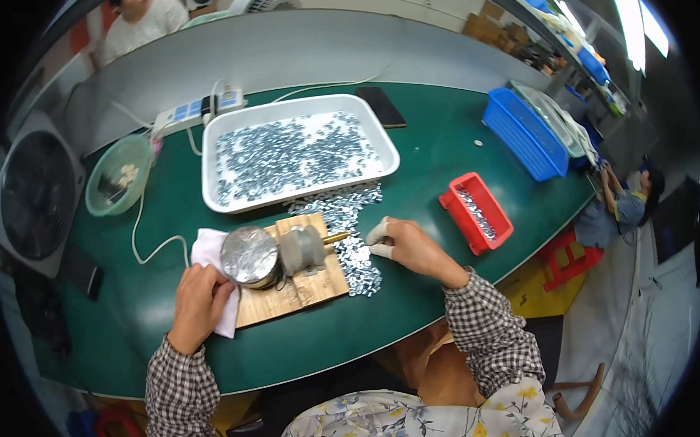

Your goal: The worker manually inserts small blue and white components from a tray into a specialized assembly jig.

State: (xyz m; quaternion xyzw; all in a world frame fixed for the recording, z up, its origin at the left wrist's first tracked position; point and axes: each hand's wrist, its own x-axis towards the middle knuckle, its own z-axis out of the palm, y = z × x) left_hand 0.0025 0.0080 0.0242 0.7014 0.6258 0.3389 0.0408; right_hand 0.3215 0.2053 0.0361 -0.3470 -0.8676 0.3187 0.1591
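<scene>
My left hand [198, 299] is closed at a white cloth [228, 316], its fingers curled beside a round, silver-topped cylinder [249, 256]. That cylinder sits on a wooden board [293, 295], next to a grey motor-like body [302, 249] with a brass rod [336, 238] pointing right. White covers wrap the thumb and forefinger of my right hand [418, 250], which are bent toward each other just right of the rod; whatever lies between their tips is too small to make out. Below them spreads a heap of small shiny metal pieces [361, 269].
A white tray [390, 160] of similar pieces stands behind the board. To the right are a red bin [498, 212] holding pieces and a blue basket [526, 136]. At left stand a green bowl [101, 180], a fan [39, 192] and a power strip [185, 114]. Two other people appear farther off.
</scene>
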